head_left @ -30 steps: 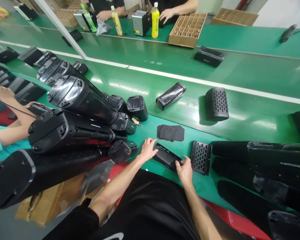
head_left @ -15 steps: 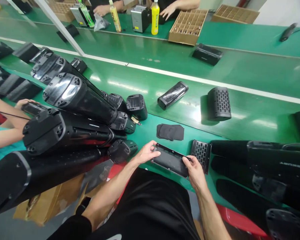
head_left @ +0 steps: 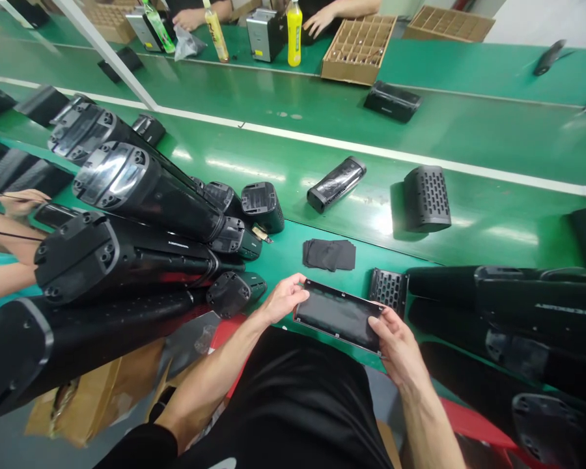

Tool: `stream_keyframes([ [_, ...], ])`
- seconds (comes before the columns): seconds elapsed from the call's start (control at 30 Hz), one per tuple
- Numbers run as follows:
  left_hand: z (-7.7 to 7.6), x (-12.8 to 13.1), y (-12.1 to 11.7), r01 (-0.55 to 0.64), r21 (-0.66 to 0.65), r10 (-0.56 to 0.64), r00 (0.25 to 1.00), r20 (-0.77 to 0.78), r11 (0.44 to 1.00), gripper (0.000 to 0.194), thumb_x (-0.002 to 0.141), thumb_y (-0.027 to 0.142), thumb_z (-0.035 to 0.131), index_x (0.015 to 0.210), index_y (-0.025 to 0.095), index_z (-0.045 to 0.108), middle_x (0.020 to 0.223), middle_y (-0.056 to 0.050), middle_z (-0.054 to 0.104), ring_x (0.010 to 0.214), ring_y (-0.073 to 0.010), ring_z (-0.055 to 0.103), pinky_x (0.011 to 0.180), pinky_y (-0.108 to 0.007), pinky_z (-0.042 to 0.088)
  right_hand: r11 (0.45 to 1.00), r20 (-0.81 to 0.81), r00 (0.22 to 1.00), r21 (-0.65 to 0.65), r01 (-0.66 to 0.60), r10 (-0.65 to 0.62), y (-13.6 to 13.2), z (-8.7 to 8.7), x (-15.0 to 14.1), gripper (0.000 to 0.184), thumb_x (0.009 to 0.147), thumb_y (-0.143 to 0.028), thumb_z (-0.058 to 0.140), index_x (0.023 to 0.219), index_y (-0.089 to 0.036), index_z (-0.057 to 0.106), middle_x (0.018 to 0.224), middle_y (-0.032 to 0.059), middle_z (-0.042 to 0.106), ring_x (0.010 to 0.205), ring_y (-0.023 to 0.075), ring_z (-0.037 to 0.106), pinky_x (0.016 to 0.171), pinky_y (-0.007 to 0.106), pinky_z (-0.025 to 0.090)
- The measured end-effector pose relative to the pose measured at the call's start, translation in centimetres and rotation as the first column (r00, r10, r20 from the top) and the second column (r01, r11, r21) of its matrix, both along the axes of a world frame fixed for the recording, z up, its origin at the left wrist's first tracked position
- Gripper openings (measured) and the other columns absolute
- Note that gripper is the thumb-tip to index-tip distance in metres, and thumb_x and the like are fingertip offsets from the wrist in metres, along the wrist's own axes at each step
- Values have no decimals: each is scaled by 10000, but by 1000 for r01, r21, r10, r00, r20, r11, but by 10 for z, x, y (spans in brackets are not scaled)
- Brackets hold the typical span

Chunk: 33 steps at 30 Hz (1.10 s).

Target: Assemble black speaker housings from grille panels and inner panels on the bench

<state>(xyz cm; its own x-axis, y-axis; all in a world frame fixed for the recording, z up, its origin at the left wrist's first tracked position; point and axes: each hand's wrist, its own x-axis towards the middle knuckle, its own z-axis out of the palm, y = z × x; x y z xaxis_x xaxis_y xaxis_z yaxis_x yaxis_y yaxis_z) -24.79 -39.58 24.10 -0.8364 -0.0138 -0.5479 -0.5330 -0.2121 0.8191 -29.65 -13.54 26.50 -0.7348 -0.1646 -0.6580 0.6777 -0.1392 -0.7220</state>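
Between my hands is a black rectangular panel [head_left: 339, 317] with a thin rim and small tabs along its edges. My left hand [head_left: 284, 299] grips its left end, thumb on top. At the right end my right hand [head_left: 393, 335] holds it, the thumb pressed on the inner face. A small stack of black cloth-like sheets [head_left: 329, 255] lies just beyond the panel. Close to my right hand, a black perforated grille [head_left: 389, 290] rests on the green table, partly hidden by the hand.
Tall black speaker-like housings [head_left: 127, 251] crowd the left, and more black housings [head_left: 517, 306] lie at right. On the green belt [head_left: 254, 153] sit a glossy black unit [head_left: 336, 184] and a perforated housing [head_left: 427, 198]. Other people's hands [head_left: 24, 203] show at left and across the belt.
The panel has tilted so more of its inner face shows. My right hand has moved slightly right and down along its end; my left hand keeps its hold. The camera view shifted a little.
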Motion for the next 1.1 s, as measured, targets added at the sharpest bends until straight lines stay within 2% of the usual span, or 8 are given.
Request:
stream_keyframes([
  [0.1,7,2,0,17,7,-16,1000,-22,1000,356,799,388,696,1026,197,499,595,132,304,513,-62,270,512,-210,216,999,-16,999,8,-35,35,3,7,2,408,646,-379,914,987,-251,729,753,-26,659,618,142,603,623,250,535],
  [0.23,14,3,0,22,5,-22,999,-24,1000,343,828,415,665,1035,191,505,602,124,336,531,-71,283,533,-224,228,998,-14,998,5,-59,59,6,14,2,436,654,-397,913,1020,-243,734,845,14,696,726,169,649,686,262,538],
  [0.47,12,3,2,12,-54,-13,1000,-22,998,340,858,456,644,1026,188,520,590,122,320,535,-76,267,542,-229,220,999,-30,999,16,-37,37,3,18,2,397,653,-369,910,988,-245,737,610,-74,469,491,94,401,499,218,420],
  [0.53,13,2,2,8,-48,-9,1000,-15,999,347,855,470,651,1014,190,521,593,121,317,533,-74,268,541,-227,223,1000,-23,999,6,-28,29,2,20,2,404,641,-350,917,989,-250,738,601,-80,437,492,92,393,485,212,408],
  [0.77,9,3,1,-16,4,16,1000,-6,1000,332,862,467,644,1016,196,525,597,113,328,527,-75,317,554,-218,233,999,-12,999,19,-31,31,3,19,0,442,618,-361,930,995,-226,741,677,-58,501,556,91,457,522,194,442],
  [0.87,7,3,1,-17,24,16,1000,12,1000,337,855,463,643,1029,199,525,601,112,345,524,-77,324,550,-216,240,999,-30,999,32,-43,44,4,17,0,436,637,-360,915,1008,-222,732,642,-78,443,518,85,394,473,191,395],
  [0.97,10,2,2,-17,8,17,1000,6,1000,333,852,459,642,1025,196,532,588,115,340,519,-75,306,544,-215,238,999,-27,999,36,-33,34,3,17,-1,442,624,-358,923,995,-219,728,605,-100,358,487,71,296,420,177,300],
  [1.1,14,-1,3,-9,-31,8,1000,-21,999,323,858,450,644,1009,185,537,580,119,318,525,-71,268,541,-217,232,999,10,1000,34,-11,11,2,17,-2,489,585,-365,952,997,-214,737,605,-106,328,496,57,248,417,157,250],
])
